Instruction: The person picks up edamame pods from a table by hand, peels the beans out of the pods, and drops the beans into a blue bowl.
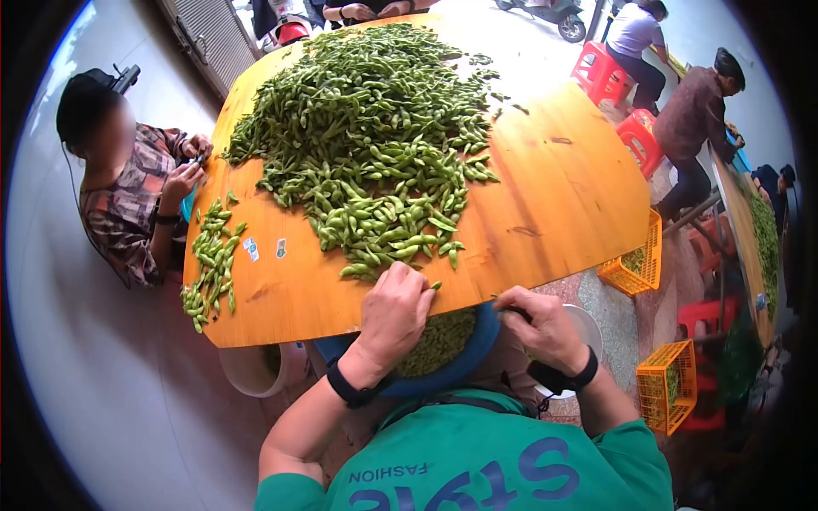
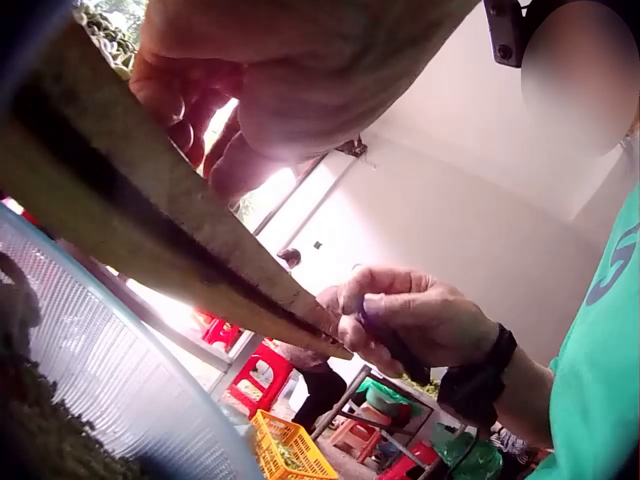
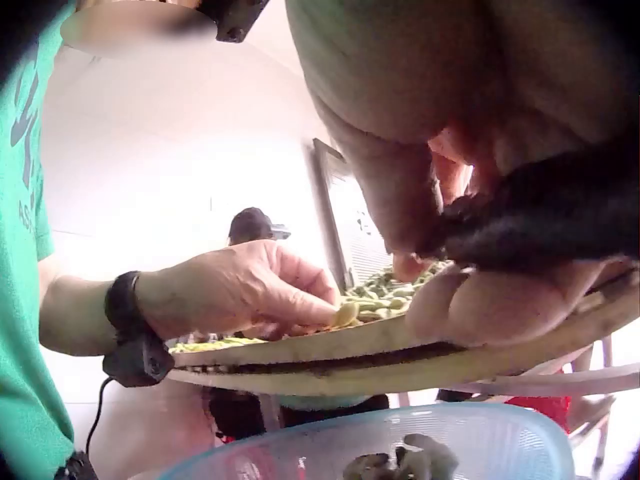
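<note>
A big heap of green soybean pods (image 1: 366,111) covers the middle of the wooden table (image 1: 562,187), spreading down to the near edge. There my left hand (image 1: 394,308) pinches a soybean pod (image 3: 347,314) between thumb and fingertips. My right hand (image 1: 545,322), just off the edge to the right, grips a dark, narrow tool (image 3: 550,205); its exact kind I cannot tell. Under the edge, between my hands, sits a blue basin (image 1: 486,341) with a green mass of beans (image 1: 434,345) inside.
A smaller batch of pods (image 1: 213,260) lies at the table's left side, where another person (image 1: 128,187) sits working. White buckets (image 1: 588,328) stand below the table. Yellow crates (image 1: 667,387) and red stools (image 1: 639,140) are on the right, with more people beyond.
</note>
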Available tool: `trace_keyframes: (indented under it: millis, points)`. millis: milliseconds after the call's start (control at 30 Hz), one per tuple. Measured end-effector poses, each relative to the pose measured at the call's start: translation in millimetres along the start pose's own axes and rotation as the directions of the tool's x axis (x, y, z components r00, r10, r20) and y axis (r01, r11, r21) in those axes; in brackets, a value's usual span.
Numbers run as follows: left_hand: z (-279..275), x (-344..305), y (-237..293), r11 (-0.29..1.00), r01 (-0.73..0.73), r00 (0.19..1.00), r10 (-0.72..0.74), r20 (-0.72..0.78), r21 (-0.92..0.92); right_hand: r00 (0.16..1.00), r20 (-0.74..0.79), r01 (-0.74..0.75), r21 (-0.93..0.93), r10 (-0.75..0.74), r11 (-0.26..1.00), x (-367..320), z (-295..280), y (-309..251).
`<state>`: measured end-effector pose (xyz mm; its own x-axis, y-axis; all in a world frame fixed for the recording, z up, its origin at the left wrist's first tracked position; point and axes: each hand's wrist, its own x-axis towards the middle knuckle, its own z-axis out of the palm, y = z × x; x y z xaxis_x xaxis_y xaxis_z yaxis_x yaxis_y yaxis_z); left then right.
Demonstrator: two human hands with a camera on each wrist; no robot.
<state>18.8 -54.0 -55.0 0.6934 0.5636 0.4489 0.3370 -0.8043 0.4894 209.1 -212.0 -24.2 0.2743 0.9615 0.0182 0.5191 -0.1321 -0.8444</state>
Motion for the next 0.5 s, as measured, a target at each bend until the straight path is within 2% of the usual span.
trace_keyframes:
  millis: [33,67,100,133,167,233,367,467,500]
  points:
    - [-3,-3,0,1.000,-0.001,1.000,0.001,0.001,-0.001,1.000,-0.002,-0.002,0.000,0.002,1.000,5,9,-4]
    - [-7,-7,2,0.959,0.191,0.980,-0.175,0.090,-0.211,0.999,-0.033,0.043,0.080,-0.040,0.996,10,18,-6]
    - [-12,-9,5,0.838,0.382,0.923,-0.323,0.211,-0.389,0.995,-0.068,0.089,0.158,-0.079,0.983,14,26,-9]
    - [-19,-10,10,0.697,0.501,0.865,-0.406,0.294,-0.513,0.997,-0.046,0.075,0.149,-0.069,0.986,17,30,-14]
    - [-23,-13,12,0.696,0.504,0.863,-0.408,0.297,-0.511,0.997,-0.045,0.071,0.152,-0.065,0.986,19,36,-18]
    - [-28,-18,15,0.460,0.602,0.790,-0.465,0.400,-0.653,0.976,-0.114,0.196,0.107,-0.184,0.975,24,49,-24]
    - [-33,-26,20,0.441,0.609,0.783,-0.468,0.411,-0.659,0.966,-0.052,0.255,0.030,-0.253,0.967,28,60,-25]
    - [-33,-32,21,0.507,0.585,0.802,-0.477,0.358,-0.633,0.968,-0.026,0.249,0.020,-0.248,0.968,26,60,-24]
    - [-32,-34,21,0.598,0.531,0.843,-0.447,0.300,-0.601,0.969,-0.003,0.248,0.014,-0.248,0.969,26,59,-24]
